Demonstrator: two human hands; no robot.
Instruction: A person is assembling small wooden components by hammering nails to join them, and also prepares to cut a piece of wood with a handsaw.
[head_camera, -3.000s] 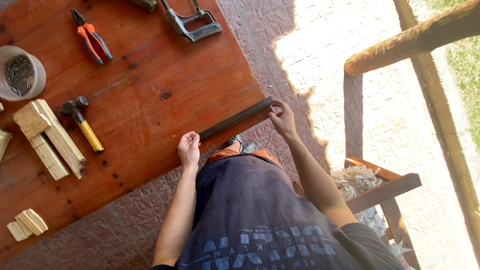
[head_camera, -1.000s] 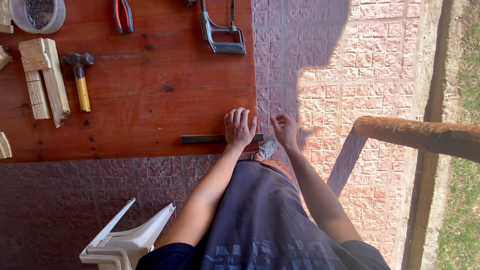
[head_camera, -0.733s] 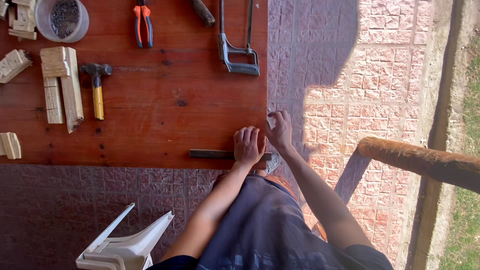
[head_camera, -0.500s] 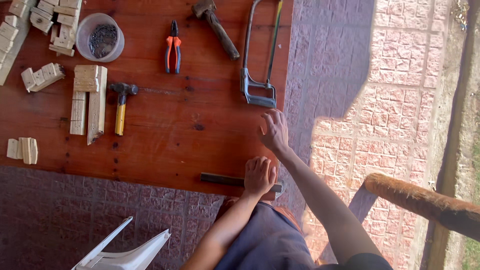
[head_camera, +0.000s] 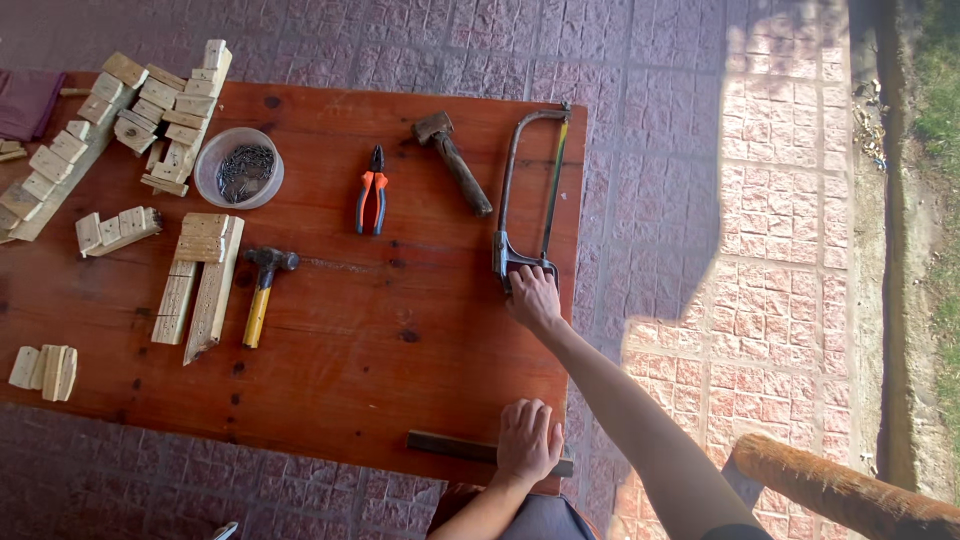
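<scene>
Steel hacksaw (head_camera: 527, 190) handle under right hand (head_camera: 533, 297) fingers; left hand (head_camera: 527, 441) flat on bar (head_camera: 450, 446).

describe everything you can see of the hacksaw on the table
The hacksaw lies flat near the right edge of the reddish wooden table. It has a dark, worn-looking metal bow frame, a thin straight blade along its right side and a closed loop handle at the near end. The frame's far end nearly reaches the table's far edge. The right hand rests on the handle, fingers over it. A dark-handled hammer lies just left of it, apart.
</scene>
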